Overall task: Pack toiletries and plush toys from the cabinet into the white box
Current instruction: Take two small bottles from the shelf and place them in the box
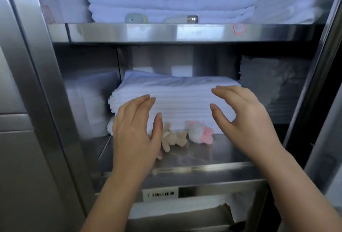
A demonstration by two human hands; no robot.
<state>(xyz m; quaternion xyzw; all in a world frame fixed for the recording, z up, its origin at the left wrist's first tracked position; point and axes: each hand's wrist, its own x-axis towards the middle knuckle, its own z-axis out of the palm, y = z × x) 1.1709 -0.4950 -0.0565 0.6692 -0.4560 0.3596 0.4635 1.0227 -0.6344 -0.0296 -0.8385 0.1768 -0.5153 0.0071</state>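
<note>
A stainless-steel cabinet [46,76] is seen open, with three shelves in view. The middle shelf [203,157] carries a tall stack of folded white linen [181,102] set back toward its rear, so that a bare steel strip is left along the front edge. On that strip, close against the foot of the stack, two plush toys are lying: a beige plush toy [174,138] toward the left and a white-and-pink plush toy [200,133] just beside it toward the centre.

Both hands are held inside the middle shelf, empty and spread. The left hand [135,131] is open with the fingers together and the thumb apart, its thumb just beside the beige toy (contact cannot be confirmed). The right hand [242,118] is cupped open above and to the right of the white-and-pink toy, apart from it.

Step judged in hand: reaching for the plush toys; nothing is gripped yet. The next move is judged to call for each hand to be lowered and closed around one toy, without the linen being dragged forward.

On the upper shelf [166,31], along its front edge before folded towels [170,5], a pale round container [136,18] and a tube with a metallic cap [182,19] are noted (probably toiletries). The white box is not in view.

Writing: a white label [160,194] below the middle shelf bears dark characters, too blurred to be read.
</note>
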